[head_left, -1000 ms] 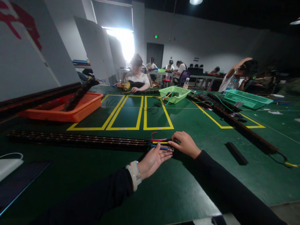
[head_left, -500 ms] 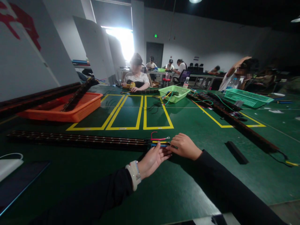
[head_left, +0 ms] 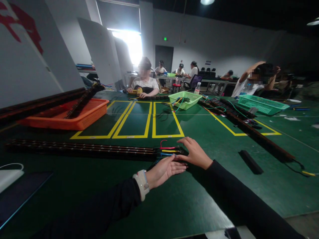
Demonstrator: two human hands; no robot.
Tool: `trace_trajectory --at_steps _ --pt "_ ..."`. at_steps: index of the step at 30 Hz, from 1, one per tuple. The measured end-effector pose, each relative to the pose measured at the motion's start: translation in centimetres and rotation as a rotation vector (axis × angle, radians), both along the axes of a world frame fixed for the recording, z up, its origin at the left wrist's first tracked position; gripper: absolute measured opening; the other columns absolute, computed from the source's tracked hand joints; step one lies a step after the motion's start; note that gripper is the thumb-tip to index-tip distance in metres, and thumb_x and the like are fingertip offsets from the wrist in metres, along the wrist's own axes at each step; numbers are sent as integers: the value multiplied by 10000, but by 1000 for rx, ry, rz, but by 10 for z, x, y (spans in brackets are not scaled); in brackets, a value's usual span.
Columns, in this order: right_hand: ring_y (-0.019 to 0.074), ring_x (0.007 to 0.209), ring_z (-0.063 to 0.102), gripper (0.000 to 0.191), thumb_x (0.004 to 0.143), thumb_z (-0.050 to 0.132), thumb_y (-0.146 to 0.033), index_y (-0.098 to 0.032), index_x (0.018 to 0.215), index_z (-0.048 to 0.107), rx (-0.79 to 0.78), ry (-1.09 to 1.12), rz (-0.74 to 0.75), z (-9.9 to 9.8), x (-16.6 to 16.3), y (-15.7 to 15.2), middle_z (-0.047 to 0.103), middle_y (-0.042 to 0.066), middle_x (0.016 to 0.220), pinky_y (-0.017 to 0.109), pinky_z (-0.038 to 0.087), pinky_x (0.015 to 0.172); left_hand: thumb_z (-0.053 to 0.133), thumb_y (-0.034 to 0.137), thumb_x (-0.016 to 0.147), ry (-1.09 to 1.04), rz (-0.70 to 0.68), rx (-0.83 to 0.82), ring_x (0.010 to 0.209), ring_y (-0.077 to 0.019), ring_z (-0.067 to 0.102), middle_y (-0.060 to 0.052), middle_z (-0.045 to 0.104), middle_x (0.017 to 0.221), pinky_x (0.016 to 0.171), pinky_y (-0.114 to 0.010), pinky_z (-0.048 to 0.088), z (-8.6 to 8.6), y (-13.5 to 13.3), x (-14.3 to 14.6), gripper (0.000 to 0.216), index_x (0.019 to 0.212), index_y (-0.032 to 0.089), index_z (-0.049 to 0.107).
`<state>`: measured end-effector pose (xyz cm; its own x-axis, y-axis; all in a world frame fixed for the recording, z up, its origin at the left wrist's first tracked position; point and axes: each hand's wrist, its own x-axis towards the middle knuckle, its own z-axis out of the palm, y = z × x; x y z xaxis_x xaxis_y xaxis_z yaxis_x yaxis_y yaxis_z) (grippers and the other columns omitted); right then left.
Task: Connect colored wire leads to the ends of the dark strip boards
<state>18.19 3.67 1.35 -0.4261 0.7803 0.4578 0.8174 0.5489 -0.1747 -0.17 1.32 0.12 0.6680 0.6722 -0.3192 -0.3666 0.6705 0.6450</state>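
A long dark strip assembly (head_left: 87,148) with shiny spots along its rows lies across the table in front of me. From its right end come a red wire (head_left: 169,147), a yellow wire (head_left: 167,151) and a blue wire (head_left: 166,154). My left hand (head_left: 165,171) lies palm up just below the wire ends, its fingers stretched out to the right. Over the tips of the wires, my right hand (head_left: 196,153) has its thumb and fingers apart. Its thumb is close to the left fingertips; whether it touches a wire I cannot tell.
An orange basket (head_left: 84,121) with dark strips stands at the left, a light green basket (head_left: 185,101) and a teal basket (head_left: 264,105) farther back. More dark strips (head_left: 264,134) and a short black piece (head_left: 250,161) lie right. A person (head_left: 147,81) sits across the table.
My right hand's fingers have spread apart and lifted off the wire ends, uncovering them. The left fingers have straightened and reach a little farther right.
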Motion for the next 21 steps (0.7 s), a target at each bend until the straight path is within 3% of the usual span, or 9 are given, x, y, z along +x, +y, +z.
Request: trace_trajectory --at_steps 3,8,12,16,21 --pt "228 967 538 504 768 651 -383 -193 1208 494 -71 29 54 -10 -7 3 591 95 1051 365 410 831 435 295 897 2 23 -8 897 -225 658 -176 666 857 981 -408 404 1 -1 0 265 957 60 541" --pt "175 784 541 158 788 645 -268 -166 902 605 -134 143 39 -21 -18 8 601 42 814 298 421 719 433 315 898 -20 31 -3 923 -224 646 -193 654 927 990 -408 392 1 -1 0 295 998 58 538" --pt "159 735 513 93 774 651 -236 -169 762 589 -73 218 8 -19 -22 6 560 24 749 267 393 647 439 378 892 -74 38 35 997 -227 612 -198 626 1054 1006 -413 366 -3 1 -1 366 1068 73 540" --pt "161 720 488 71 781 596 -154 -176 715 605 80 64 -23 -14 -23 0 557 24 728 296 356 670 464 401 878 -147 108 57 1044 -208 575 -161 602 1110 1004 -398 359 -6 2 0 351 1058 111 548" --pt "187 750 469 188 871 487 -170 -179 732 614 287 -290 68 -6 -24 -9 570 53 737 363 349 766 478 384 875 -178 170 21 907 -153 593 -78 630 930 930 -341 411 -8 3 3 261 961 149 552"
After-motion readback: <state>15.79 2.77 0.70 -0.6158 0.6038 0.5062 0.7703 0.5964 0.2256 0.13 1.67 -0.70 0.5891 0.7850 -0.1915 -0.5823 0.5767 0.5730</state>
